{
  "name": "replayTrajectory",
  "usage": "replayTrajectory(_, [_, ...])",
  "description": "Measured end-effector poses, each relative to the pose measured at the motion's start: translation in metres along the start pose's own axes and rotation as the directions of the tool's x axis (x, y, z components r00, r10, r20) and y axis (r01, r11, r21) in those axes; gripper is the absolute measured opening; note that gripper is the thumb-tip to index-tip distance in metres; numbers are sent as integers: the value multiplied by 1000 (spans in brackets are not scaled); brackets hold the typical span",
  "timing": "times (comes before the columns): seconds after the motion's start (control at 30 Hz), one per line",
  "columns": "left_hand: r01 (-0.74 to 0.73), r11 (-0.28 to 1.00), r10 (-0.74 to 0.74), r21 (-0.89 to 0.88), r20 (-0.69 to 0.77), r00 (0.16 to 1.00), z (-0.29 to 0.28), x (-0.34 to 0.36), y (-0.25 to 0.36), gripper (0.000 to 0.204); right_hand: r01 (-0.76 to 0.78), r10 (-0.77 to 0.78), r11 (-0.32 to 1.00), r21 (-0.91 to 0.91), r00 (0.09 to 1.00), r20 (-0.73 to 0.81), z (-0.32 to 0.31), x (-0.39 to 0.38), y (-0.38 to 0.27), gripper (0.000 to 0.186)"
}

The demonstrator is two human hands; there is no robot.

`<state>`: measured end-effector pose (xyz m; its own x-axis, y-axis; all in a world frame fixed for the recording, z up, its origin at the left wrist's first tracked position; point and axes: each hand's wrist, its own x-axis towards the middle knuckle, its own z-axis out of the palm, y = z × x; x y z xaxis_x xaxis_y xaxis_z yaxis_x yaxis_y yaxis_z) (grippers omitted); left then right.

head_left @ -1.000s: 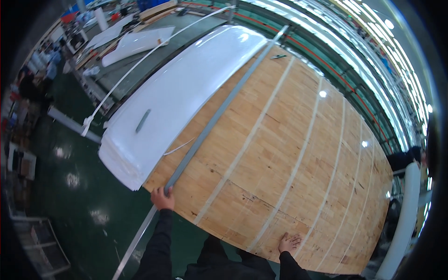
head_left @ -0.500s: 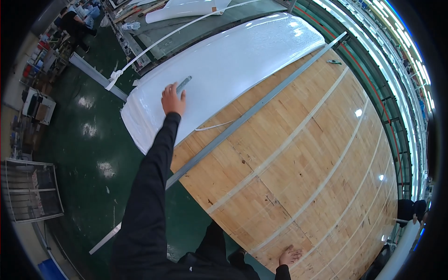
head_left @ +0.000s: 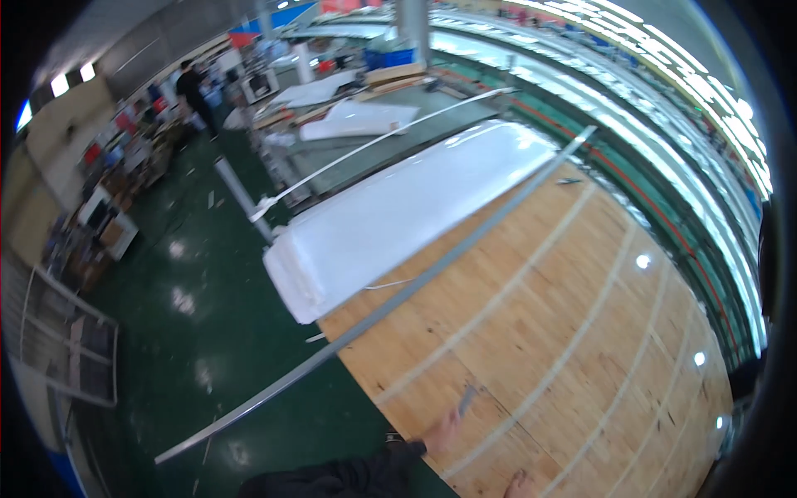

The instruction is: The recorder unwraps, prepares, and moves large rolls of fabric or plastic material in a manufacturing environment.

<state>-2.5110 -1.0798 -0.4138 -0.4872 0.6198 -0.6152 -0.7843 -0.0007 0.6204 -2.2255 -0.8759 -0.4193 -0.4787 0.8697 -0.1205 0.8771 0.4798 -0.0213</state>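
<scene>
My left hand (head_left: 444,432) is low over the near part of the wooden table (head_left: 531,307), its fingers closed round a grey utility knife (head_left: 467,400) that points away from me. Motion smears both a little. Only a small part of my right hand (head_left: 519,484) shows at the lower edge, by the tabletop; its fingers cannot be made out. Across the far left side of the table lies a folded white plastic sheet (head_left: 415,212). Alongside it runs a long grey metal bar (head_left: 390,308), its near end jutting past the table's edge over the floor.
A second, small knife (head_left: 569,180) lies at the table's far corner. A white cord (head_left: 374,149) stretches from a grey post (head_left: 241,195) past a cluttered workbench (head_left: 340,170). Another person (head_left: 195,95) stands at the back left. A wire-sided rack (head_left: 70,332) stands on the green floor.
My left hand has picked the utility knife up off the white sheet and drawn it back toward me over the wood. The view has tilted up, and my right hand has nearly left it.
</scene>
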Motion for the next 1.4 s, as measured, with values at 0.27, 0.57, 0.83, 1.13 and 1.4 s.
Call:
replayTrajectory(0.27, [-701,538,-182,468,876,446,214,-156,-185,15,-44,-270,323,945,953,136,-21,-190,139,37])
replayTrajectory(0.57, [-433,630,-318,645,722,614,457,-263,-353,28,-243,161,-78,967,954,253,-159,-312,429,39])
replayTrajectory(0.83, [-228,757,-499,613,766,405,683,-320,-532,25,171,469,-328,929,883,3,-192,-269,642,38])
replayTrajectory(1.13, [-183,709,-670,681,732,125,971,-371,-716,33,201,562,-352,914,826,35,-257,-278,970,28])
replayTrajectory(1.4, [-744,644,-481,177,851,-213,1290,-333,-842,15,327,897,55,944,400,-191,-313,-284,1244,17])
